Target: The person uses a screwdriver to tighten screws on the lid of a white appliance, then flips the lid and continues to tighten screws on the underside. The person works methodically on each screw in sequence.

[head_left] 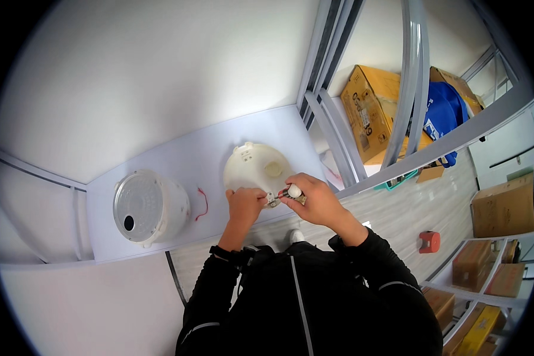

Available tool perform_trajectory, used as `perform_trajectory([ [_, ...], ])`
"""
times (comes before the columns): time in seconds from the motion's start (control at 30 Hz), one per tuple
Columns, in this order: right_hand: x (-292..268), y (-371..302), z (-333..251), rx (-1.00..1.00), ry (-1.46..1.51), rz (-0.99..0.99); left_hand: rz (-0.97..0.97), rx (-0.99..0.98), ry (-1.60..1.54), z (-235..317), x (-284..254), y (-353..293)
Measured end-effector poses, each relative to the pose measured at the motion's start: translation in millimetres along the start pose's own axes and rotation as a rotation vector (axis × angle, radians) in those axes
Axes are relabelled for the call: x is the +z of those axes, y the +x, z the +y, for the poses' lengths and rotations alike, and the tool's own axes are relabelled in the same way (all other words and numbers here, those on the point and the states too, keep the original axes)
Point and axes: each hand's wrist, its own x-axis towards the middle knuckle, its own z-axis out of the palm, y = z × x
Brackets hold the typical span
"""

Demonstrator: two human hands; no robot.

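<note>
A round cream plastic cover (243, 168), with a raised ring and tabs on its rim, lies on the white table in front of me. At its near edge my left hand (245, 206) is closed, fingertips pinched beside a small pale fitting (270, 197). What those fingers grip is too small to make out. My right hand (315, 203) is wrapped round a screwdriver (293, 191) with a white-ended, red and black handle. Its tip points left at the fitting, close to my left fingertips. Whether it touches a screw cannot be seen.
A white cylindrical appliance body with a silvery disc face (137, 204) stands at the left of the table (219, 135). Between it and the cover lies a red wire (206, 204). Grey metal framing (338, 139) borders the right side, with cartons (371, 107) beyond. A red stool (429, 242) stands on the floor.
</note>
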Motion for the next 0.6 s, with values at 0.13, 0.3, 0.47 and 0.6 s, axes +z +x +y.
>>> perform_trajectory([
  [0.13, 0, -2, 2, -0.012, 0.018, 0.02, -0.029, 0.015, -0.068, -1, -7, 2],
  [0.3, 0, -2, 2, -0.022, 0.018, 0.03, -0.027, 0.01, -0.134, -6, -8, 2],
  [0.47, 1, -2, 4, -0.031, 0.017, 0.038, -0.061, 0.014, -0.168, -11, -5, 8],
  [0.6, 2, -3, 7, -0.015, 0.029, 0.025, -0.103, -0.045, -0.172, -12, -1, 11],
])
